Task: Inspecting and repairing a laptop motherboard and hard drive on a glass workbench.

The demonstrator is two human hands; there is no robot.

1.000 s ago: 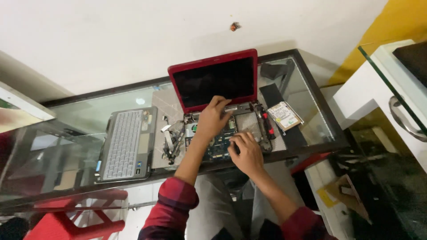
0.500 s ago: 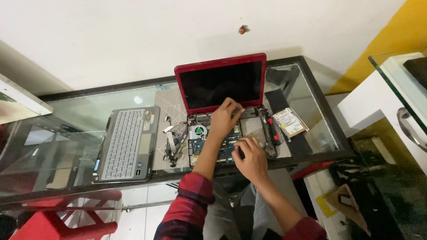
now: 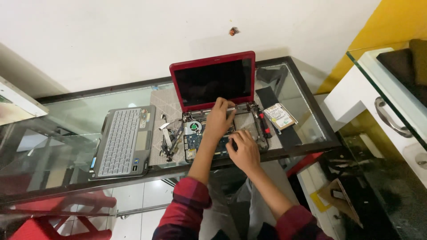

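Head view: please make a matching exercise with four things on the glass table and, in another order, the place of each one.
Things:
1. removed keyboard panel
2. hard drive
3. cooling fan
4. red laptop screen

Places:
A. standing upright behind both hands
B. inside the opened base, just left of the left hand
C. at the left part of the glass table, apart from the laptop
D. on the dark strip to the right of the laptop base

Pairs: 1-C, 2-D, 3-B, 4-A

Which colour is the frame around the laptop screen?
Red; the laptop screen frame shows best in the head view.
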